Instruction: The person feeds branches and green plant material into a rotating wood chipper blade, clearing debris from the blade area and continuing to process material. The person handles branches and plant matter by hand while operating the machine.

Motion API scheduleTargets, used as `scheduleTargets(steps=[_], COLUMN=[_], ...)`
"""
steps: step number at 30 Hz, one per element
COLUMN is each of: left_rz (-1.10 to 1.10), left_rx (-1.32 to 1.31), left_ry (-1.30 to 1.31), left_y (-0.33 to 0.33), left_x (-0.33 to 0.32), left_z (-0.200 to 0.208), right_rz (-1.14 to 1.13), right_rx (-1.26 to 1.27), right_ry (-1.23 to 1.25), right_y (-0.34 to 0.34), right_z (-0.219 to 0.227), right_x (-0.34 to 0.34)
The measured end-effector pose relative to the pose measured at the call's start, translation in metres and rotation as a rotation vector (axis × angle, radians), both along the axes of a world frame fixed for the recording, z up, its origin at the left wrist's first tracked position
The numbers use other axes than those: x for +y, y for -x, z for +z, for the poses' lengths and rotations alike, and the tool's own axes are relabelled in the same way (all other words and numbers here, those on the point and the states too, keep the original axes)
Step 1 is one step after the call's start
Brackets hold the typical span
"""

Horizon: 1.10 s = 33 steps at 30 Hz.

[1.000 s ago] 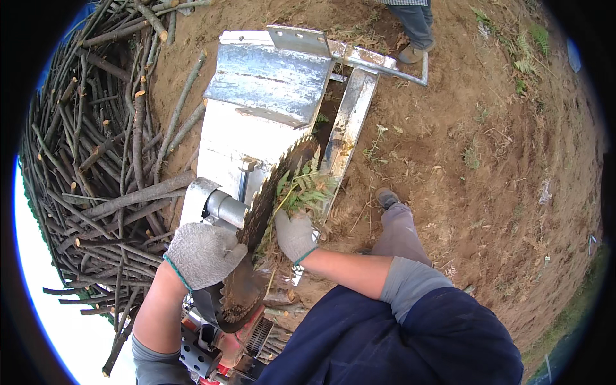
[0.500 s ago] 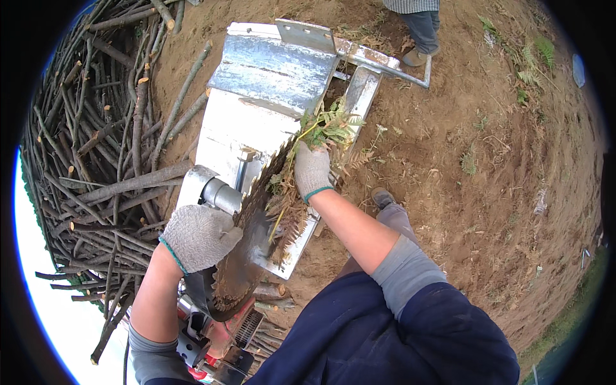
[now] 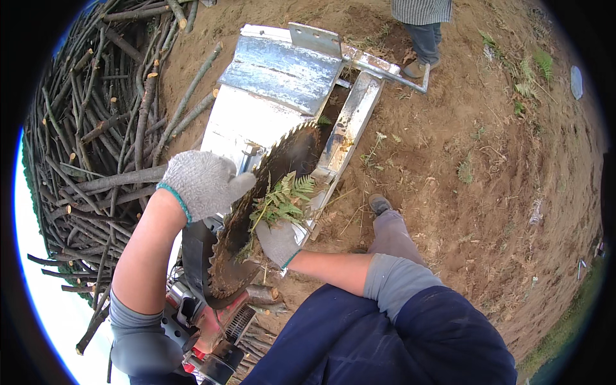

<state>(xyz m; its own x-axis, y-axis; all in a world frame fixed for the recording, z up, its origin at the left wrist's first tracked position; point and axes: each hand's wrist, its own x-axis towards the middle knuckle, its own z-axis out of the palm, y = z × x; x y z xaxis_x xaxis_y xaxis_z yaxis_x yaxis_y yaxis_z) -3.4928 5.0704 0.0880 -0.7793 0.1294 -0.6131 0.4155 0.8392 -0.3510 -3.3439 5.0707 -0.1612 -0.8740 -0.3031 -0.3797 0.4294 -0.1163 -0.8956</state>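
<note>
In the head view, the gloved right hand (image 3: 277, 242) is closed around a bunch of green fern fronds (image 3: 284, 200), held against the toothed circular saw blade (image 3: 256, 218) of a metal saw bench (image 3: 282, 83). The gloved left hand (image 3: 202, 183) hovers loosely open above the bench, holding nothing. A pile of cut branches (image 3: 90, 135) lies to the left.

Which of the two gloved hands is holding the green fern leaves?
The right hand, low beside the saw blade, grips the fern; the left hand is raised, holding no fern.
</note>
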Motion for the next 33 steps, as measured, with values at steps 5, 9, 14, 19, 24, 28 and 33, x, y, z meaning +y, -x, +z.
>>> scheduleTargets(steps=[5, 9, 14, 19, 24, 28, 33], left_rz=[-0.079, -0.099, -0.153, -0.102, -0.042, -0.022, 0.023], left_rx=[-0.009, -0.114, -0.097, -0.129, -0.208, -0.250, -0.277], left_ry=[0.025, 0.004, -0.028, -0.032, -0.123, -0.157, -0.202], left_y=[0.061, 0.065, 0.051, 0.010, -0.023, -0.022, -0.017], left_x=[0.037, 0.030, 0.020, 0.000, -0.035, -0.045, -0.043], left_z=[-0.059, -0.082, -0.065, -0.024, 0.003, 0.005, 0.003], right_rz=[0.014, -0.287, -0.583, -0.769, -0.585, -0.607, -0.528], right_rx=[-0.048, -0.102, -0.141, -0.138, -0.379, -0.409, -0.124], right_ry=[-0.088, 0.112, 0.209, 0.173, -0.014, -0.105, -0.252], right_y=[0.011, 0.025, 0.085, 0.158, 0.210, 0.189, 0.134], right_z=[-0.003, -0.016, -0.016, -0.072, -0.155, -0.122, -0.050], right_x=[-0.001, -0.002, 0.024, 0.046, 0.047, 0.050, 0.049])
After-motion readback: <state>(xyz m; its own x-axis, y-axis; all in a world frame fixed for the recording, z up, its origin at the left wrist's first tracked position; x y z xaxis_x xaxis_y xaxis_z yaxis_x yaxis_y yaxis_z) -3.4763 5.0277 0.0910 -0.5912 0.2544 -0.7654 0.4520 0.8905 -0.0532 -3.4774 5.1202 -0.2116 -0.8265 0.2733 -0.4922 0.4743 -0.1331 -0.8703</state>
